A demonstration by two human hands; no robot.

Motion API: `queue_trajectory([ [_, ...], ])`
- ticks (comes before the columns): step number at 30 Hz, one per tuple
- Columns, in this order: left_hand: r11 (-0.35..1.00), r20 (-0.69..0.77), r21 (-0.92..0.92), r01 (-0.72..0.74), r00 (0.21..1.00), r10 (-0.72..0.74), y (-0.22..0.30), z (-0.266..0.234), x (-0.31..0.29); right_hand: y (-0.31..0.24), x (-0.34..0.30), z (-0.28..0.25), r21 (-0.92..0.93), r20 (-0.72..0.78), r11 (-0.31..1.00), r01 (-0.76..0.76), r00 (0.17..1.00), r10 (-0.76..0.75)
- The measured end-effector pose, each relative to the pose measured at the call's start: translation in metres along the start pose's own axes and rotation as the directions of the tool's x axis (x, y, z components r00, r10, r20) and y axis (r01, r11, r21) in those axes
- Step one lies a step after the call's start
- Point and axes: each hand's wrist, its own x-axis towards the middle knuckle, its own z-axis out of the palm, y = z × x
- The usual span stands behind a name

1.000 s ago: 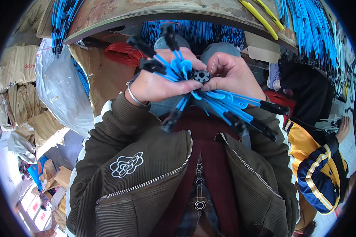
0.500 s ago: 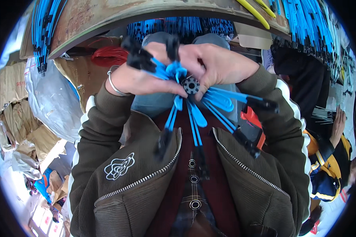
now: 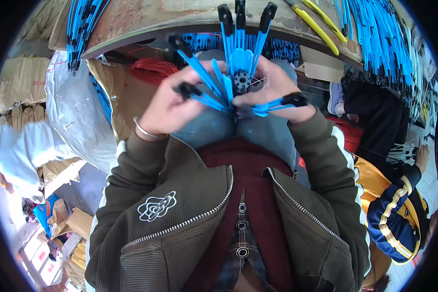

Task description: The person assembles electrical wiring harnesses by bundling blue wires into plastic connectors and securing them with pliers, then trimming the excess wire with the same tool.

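Above my lap is a black slotted hub (image 3: 242, 80) with several blue rods (image 3: 240, 59) fanning out from it, each tipped with a black end piece. My right hand (image 3: 279, 87) grips this piece at the hub, its thumb lying just below the slotted disc. On the other side, my left hand (image 3: 173, 104) curls around the left-hand rods, its fingertips partly hidden behind them. One black end piece (image 3: 187, 90) crosses in front of that hand. Three rods point away from me toward the bench, and others spread left and right.
A worn wooden bench (image 3: 146, 24) curves across the far side. Yellow-handled pliers (image 3: 321, 29) and piles of blue rods (image 3: 374, 34) lie on it. Red cord (image 3: 153, 70) and a white plastic sack (image 3: 70, 107) are at the left. Another person's hand (image 3: 422, 156) shows at the right.
The hub has moved away from me, and several rods now point toward the bench instead of toward me. My left hand has drawn back from the hub, while my right stays at it.
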Motion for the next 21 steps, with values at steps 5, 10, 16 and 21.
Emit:
queue_trajectory([
  [5,0.996,-0.179,0.082,-0.014,0.983,0.029,0.002,0.024,-0.008,-0.017,-0.009,0.025,-0.166,-0.174,0.976,-0.138,0.979,0.109],
  [10,0.983,-0.235,0.174,0.056,0.972,-0.014,-0.003,0.030,-0.009,-0.017,-0.017,0.032,-0.414,-0.382,0.909,-0.049,0.915,-0.125],
  [16,0.977,-0.328,0.186,0.105,0.944,-0.039,-0.007,0.035,-0.008,-0.023,-0.024,0.026,-0.620,-0.356,0.753,-0.219,0.934,-0.021],
  [21,0.977,-0.264,0.214,-0.024,0.961,0.082,-0.011,0.031,-0.005,-0.010,-0.021,0.023,-0.376,-0.299,0.926,-0.027,0.949,-0.094],
])
